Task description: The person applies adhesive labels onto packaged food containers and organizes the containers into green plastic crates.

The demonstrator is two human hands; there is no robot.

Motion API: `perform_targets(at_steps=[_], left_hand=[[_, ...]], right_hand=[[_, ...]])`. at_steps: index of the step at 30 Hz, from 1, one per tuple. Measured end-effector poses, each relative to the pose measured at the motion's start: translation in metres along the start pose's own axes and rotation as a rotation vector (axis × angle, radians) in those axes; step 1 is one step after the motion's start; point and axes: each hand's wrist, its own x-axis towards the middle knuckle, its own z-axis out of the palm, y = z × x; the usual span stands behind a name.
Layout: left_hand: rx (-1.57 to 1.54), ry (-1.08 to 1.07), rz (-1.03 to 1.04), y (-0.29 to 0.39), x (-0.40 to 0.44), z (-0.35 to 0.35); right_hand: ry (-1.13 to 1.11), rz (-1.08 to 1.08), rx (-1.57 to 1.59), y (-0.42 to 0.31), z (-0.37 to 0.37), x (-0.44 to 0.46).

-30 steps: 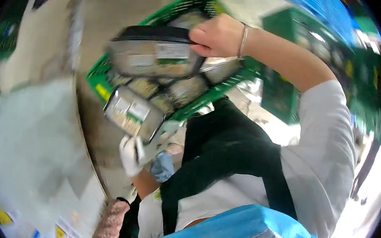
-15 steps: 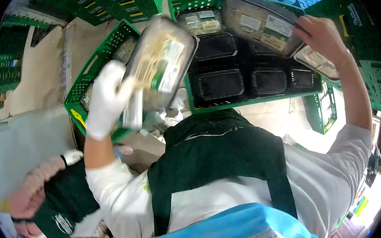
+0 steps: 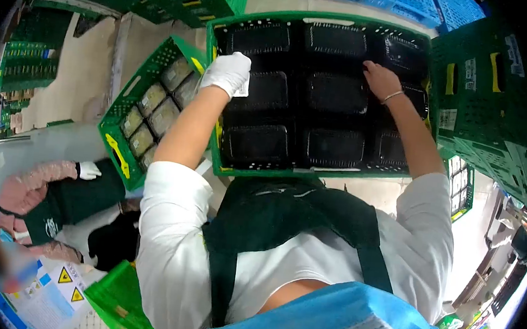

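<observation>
A large green crate [image 3: 312,176] in front of me holds black plastic food trays [image 3: 336,94], bottoms up in rows. My left hand [image 3: 229,72], in a white glove, is closed at the crate's left side. A small flat white item [image 3: 243,86] shows under its fingers, too little of it visible to name. My bare right hand [image 3: 380,81] reaches over the right part of the crate, fingers curled down at the gap between the middle and right trays. The palm covers part of the right tray, and whether the fingers grip it is hidden.
A second green crate [image 3: 118,142] with packed clear-lidded trays stands at left. Stacked green crates [image 3: 471,82] rise close on the right, with more at upper left. Blue pallets [image 3: 378,0] lie beyond. A co-worker [image 3: 62,203] in a dark apron is at lower left.
The two filled trays that were in my hands are no longer lifted. Both hands have moved to the big crate, which now shows black tray bottoms throughout. My view has shifted.
</observation>
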Motion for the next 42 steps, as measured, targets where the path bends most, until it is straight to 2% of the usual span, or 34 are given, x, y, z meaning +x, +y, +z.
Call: perform_targets(at_steps=[1, 2, 3, 6, 8, 9, 10, 11, 12, 13, 15, 17, 18, 20, 21, 22, 23, 24, 25, 26, 27, 28, 30, 31, 32, 34, 35, 37, 39, 41, 42], left_hand=[[-0.042, -0.042, 0.008, 0.006, -0.011, -0.009], [-0.081, -0.071, 0.013, 0.011, -0.025, -0.025], [-0.098, -0.010, -0.005, 0.012, -0.044, -0.038], [-0.369, 0.128, -0.173, 0.011, -0.114, -0.069], [-0.688, 0.112, -0.396, 0.006, -0.163, -0.075], [-0.609, 0.267, -0.472, -0.003, -0.179, -0.060], [-0.709, 0.435, -0.513, -0.004, -0.202, -0.043], [-0.725, 0.525, -0.621, 0.003, -0.223, -0.034], [-0.735, 0.629, -0.734, 0.016, -0.242, -0.019], [-0.850, 0.710, -0.825, 0.022, -0.254, -0.011], [-1.004, 0.925, -0.926, 0.024, -0.264, -0.003], [-1.183, 0.937, -0.947, 0.016, -0.288, 0.016], [-1.307, 0.943, -0.952, 0.011, -0.300, 0.019], [-1.504, 1.116, -0.676, 0.065, -0.351, 0.071], [-1.241, 0.943, -0.726, 0.050, -0.370, 0.077], [-1.114, 0.914, -0.748, 0.046, -0.389, 0.080], [-1.418, 0.768, -0.707, 0.039, -0.413, 0.093], [-1.708, 0.600, -0.643, 0.028, -0.436, 0.107], [-1.723, 0.588, -0.627, 0.017, -0.457, 0.120], [-1.818, 0.631, -0.735, 0.008, -0.476, 0.135], [-1.925, 0.667, -0.842, 0.002, -0.494, 0.149], [-1.951, 0.657, -0.836, -0.008, -0.513, 0.166], [-2.038, 0.660, -0.828, -0.024, -0.544, 0.205], [-1.912, 0.666, -0.823, -0.029, -0.549, 0.216], [-1.920, 0.642, -0.823, -0.030, -0.554, 0.226], [-1.762, 0.647, -0.820, -0.031, -0.550, 0.224], [-1.941, 0.610, -0.829, -0.030, -0.552, 0.223], [-1.962, 0.616, -0.880, -0.018, -0.558, 0.243], [-1.965, 0.633, -0.939, -0.011, -0.569, 0.262], [-1.933, 0.342, -0.987, -0.010, -0.585, 0.260], [-1.928, 0.343, -0.991, -0.013, -0.590, 0.257]], right_hand=[[-0.050, -0.017, 0.146, 0.003, -0.004, -0.003], [-0.057, -0.029, 0.149, 0.003, -0.013, -0.005], [-0.012, -0.026, 0.177, -0.001, -0.024, -0.009], [0.062, -0.063, 0.250, -0.039, -0.052, -0.006], [0.077, -0.124, 0.583, -0.088, -0.070, 0.000], [-0.025, -0.195, 0.820, -0.125, -0.077, 0.004], [-0.162, -0.253, 1.057, -0.167, -0.080, -0.009], [-0.434, -0.330, 1.268, -0.211, -0.087, -0.022], [-0.553, -0.421, 1.375, -0.252, -0.077, -0.039], [-0.558, -0.576, 1.211, -0.282, -0.078, -0.053], [-0.606, -0.627, 1.115, -0.334, -0.080, -0.063], [-0.658, -0.617, 1.038, -0.366, -0.072, -0.066], [-0.611, -0.695, 1.029, -0.378, -0.070, -0.066], [-0.475, -0.822, 1.021, -0.374, -0.029, -0.133], [-0.609, -0.836, 1.023, -0.398, -0.022, -0.131], [-0.734, -0.844, 1.031, -0.415, -0.015, -0.140], [-0.774, -0.930, 0.892, -0.432, -0.020, -0.148], [-0.780, -0.909, 0.884, -0.450, -0.016, -0.157], [-0.893, -0.918, 0.846, -0.467, -0.011, -0.161], [-1.006, -0.935, 0.814, -0.481, 0.000, -0.163], [-0.895, -1.029, 0.810, -0.491, 0.018, -0.160], [-1.049, -0.829, 0.808, -0.502, 0.033, -0.160], [-0.976, -0.859, 0.728, -0.534, 0.031, -0.177], [-0.945, -0.919, 0.778, -0.547, 0.037, -0.191], [-0.903, -0.987, 0.859, -0.561, 0.046, -0.207], [-0.764, -1.087, 0.782, -0.578, 0.059, -0.224], [-0.773, -1.068, 0.781, -0.582, 0.063, -0.232], [-0.910, -0.910, 0.654, -0.589, 0.065, -0.244], [-0.889, -0.907, 0.639, -0.590, 0.068, -0.258], [-0.837, -0.936, 0.720, -0.590, 0.074, -0.272], [-0.837, -0.940, 0.724, -0.591, 0.077, -0.274]])
